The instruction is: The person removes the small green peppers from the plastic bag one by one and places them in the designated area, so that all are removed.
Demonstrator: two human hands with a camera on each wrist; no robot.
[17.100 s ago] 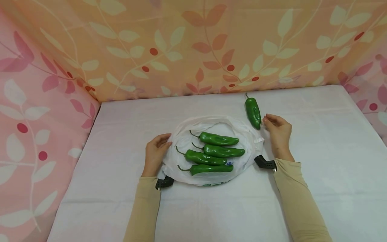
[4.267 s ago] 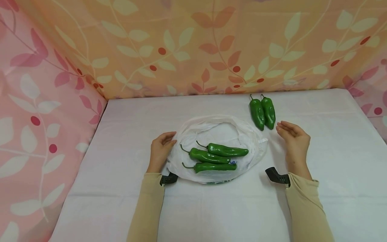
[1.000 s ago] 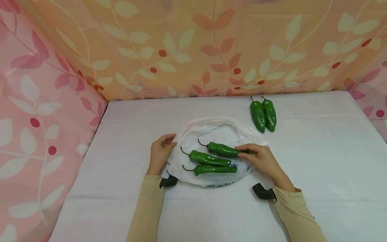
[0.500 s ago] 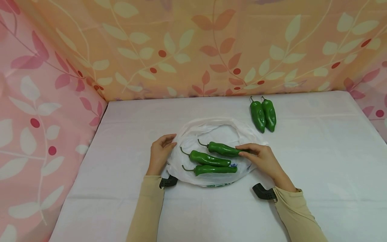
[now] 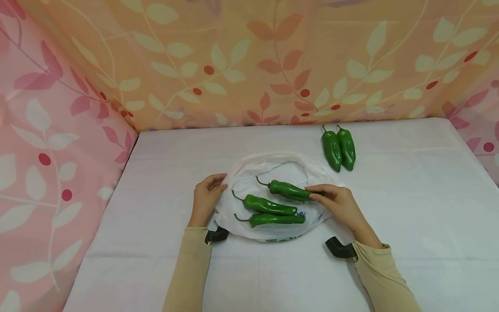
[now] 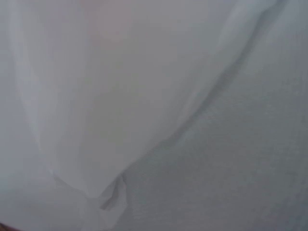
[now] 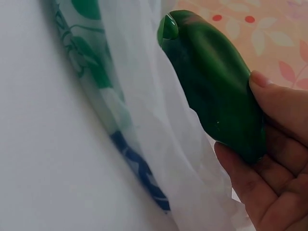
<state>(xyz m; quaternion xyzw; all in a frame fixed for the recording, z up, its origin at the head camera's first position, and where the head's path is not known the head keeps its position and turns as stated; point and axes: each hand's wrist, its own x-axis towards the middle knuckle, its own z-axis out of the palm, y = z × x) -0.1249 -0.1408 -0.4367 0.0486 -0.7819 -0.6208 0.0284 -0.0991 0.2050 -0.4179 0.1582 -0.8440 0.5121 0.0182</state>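
Observation:
A white plastic bag (image 5: 249, 169) lies with its mouth spread wide on the white-covered table. The left hand (image 5: 205, 197) holds the bag's left rim between thumb and fingers; the left wrist view has only blurred plastic and cloth. Inside the bag rest two long green peppers, the middle one (image 5: 270, 205) and the nearest one (image 5: 277, 219). Above them the right hand (image 5: 340, 206) pinches a third green pepper (image 5: 288, 190) by its tip, stem pointing left. The right wrist view has this pepper (image 7: 211, 77) raised clear beside the bag's wall, thumb and fingers on its end.
Two more green peppers, one left (image 5: 332, 150) and one right (image 5: 346, 149), lie side by side near the table's back edge, stems to the back. Floral curtains (image 5: 218, 56) hang behind and at the sides. A black wrist device (image 5: 341, 248) sits at each sleeve cuff.
Since the oldest frame, one pepper has gone from the bag to beside the lone pepper at the back. The right hand then came to another pepper, which has now lifted slightly.

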